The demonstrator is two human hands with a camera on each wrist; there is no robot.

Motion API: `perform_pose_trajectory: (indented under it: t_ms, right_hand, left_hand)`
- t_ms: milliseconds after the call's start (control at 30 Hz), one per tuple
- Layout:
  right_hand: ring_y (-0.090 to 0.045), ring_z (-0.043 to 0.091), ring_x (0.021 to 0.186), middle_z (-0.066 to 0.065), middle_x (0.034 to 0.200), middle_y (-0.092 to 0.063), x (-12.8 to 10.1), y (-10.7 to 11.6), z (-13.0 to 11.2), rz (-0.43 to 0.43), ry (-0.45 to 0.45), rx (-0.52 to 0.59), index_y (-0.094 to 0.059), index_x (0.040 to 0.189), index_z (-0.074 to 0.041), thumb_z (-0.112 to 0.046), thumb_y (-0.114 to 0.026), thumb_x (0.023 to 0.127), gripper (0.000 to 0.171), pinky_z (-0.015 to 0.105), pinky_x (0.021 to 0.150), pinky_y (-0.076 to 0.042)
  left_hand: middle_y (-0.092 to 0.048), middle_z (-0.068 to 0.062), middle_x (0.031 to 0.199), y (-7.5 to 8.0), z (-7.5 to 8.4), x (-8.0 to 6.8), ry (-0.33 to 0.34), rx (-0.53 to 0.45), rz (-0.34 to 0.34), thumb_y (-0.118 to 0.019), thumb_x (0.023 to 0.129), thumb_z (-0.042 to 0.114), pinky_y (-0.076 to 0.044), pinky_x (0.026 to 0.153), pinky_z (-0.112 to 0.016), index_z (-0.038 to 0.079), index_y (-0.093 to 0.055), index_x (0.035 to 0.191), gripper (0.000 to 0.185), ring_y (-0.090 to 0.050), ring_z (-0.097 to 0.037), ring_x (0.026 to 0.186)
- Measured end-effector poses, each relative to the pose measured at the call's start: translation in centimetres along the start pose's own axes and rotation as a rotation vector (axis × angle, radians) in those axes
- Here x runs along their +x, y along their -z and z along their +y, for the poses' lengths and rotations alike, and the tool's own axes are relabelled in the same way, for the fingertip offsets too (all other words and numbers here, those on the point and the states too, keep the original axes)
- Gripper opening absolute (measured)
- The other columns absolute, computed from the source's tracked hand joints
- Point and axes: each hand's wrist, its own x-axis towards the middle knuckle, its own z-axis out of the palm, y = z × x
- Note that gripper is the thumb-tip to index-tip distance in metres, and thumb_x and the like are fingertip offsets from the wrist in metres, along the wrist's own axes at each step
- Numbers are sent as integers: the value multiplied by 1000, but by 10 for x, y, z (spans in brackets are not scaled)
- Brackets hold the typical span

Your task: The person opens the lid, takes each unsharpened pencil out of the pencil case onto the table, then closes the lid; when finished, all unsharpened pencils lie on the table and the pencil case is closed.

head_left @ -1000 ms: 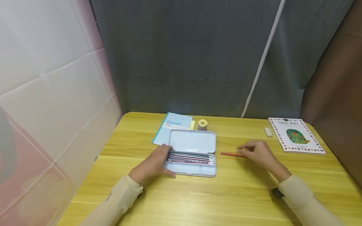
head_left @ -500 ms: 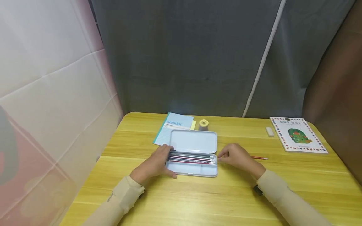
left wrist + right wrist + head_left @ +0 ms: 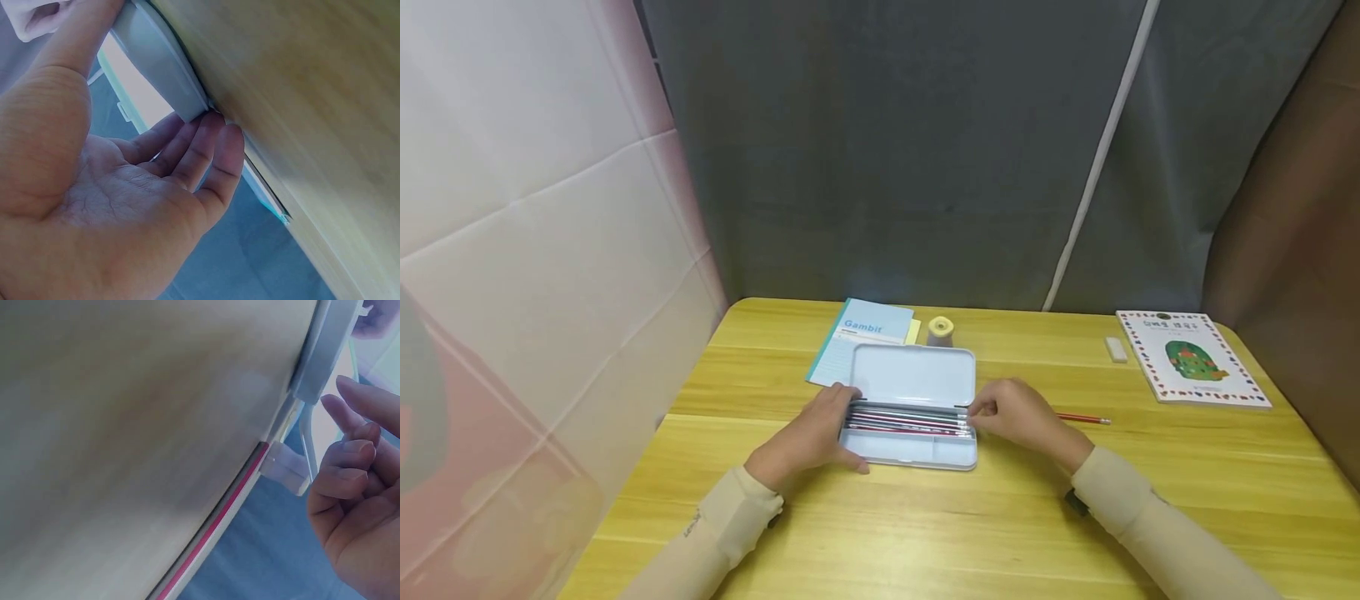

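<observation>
- Centre of the head view: an open pale blue pencil case [image 3: 913, 392] lies flat on the yellow wooden tabletop [image 3: 925, 533], lid folded back toward the top of the frame, so the tray faces up and can be reached.
- A row of pencils [image 3: 907, 417] lies lengthwise in the tray, dark, red and pink shafts side by side, white eraser ends toward the right.
- The left hand [image 3: 811, 435] rests against the case's left end, fingers fairly straight and relaxed along the edge, seemingly bracing the case. The left wrist view shows the fingertips [image 3: 215, 134] touching the case corner and gripping nothing.
- The right hand [image 3: 1015, 414] sits at the case's right end, fingers curled close together by the pencil ends. Whether it pinches a pencil cannot be told; the right wrist view is blurred.
- A single red pencil [image 3: 1084, 418] lies on the tabletop just right of the right hand, outside the case.
- Above the case: a light blue notebook [image 3: 859, 336] printed "Gambit", and a small yellow-topped sharpener [image 3: 939, 331] beside it.
- Right of frame: a white eraser [image 3: 1116, 349] and a booklet [image 3: 1191, 359] with a green picture; its title is too small to read.
</observation>
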Motion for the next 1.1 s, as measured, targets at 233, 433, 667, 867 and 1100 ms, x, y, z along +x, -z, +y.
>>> perform_pose_trajectory:
  t_ms: [233, 433, 667, 867, 1100]
  right_hand:
    - [-54, 8, 70, -6, 77, -71, 6, -6, -4, -63, 5, -37, -84, 88, -12, -15, -87, 87, 4, 24, 64, -47]
    - [-55, 8, 70, -5, 79, -74, 8, -9, -6, -71, -3, -69, -84, 88, -12, -15, -87, 88, 5, 24, 65, -49]
    - [-56, 10, 70, -5, 75, -71, 12, -10, -10, -92, -59, -71, -83, 86, -12, -16, -88, 88, 6, 25, 65, -48]
    - [-54, 10, 69, -3, 73, -66, 15, -9, -11, -122, -80, -50, -79, 84, -12, -16, -88, 87, 10, 25, 64, -46]
    - [-53, 9, 68, -3, 72, -65, 16, -8, -10, -167, -75, -13, -78, 83, -11, -14, -86, 88, 10, 22, 62, -44]
  left_hand:
    - [-56, -13, 135, 0, 1, -1, 2, 4, -3, -105, 63, 40, -45, 117, -48, 1, -46, 149, 112, -49, -28, 124]
    - [-56, -13, 134, 0, 1, -1, -3, 4, 1, -105, 63, 40, -46, 116, -49, 0, -45, 149, 112, -49, -28, 124]
    - [-55, -13, 135, 0, 1, -1, -1, 6, 1, -105, 63, 39, -45, 117, -49, 0, -45, 149, 111, -49, -28, 125]
    - [-55, -14, 138, 1, 1, -1, 6, 4, 0, -105, 63, 40, -45, 118, -49, 0, -45, 150, 112, -49, -29, 127]
    - [-55, -14, 136, 0, 2, -2, 2, 1, 5, -105, 63, 39, -45, 117, -49, 0, -45, 150, 112, -50, -29, 126]
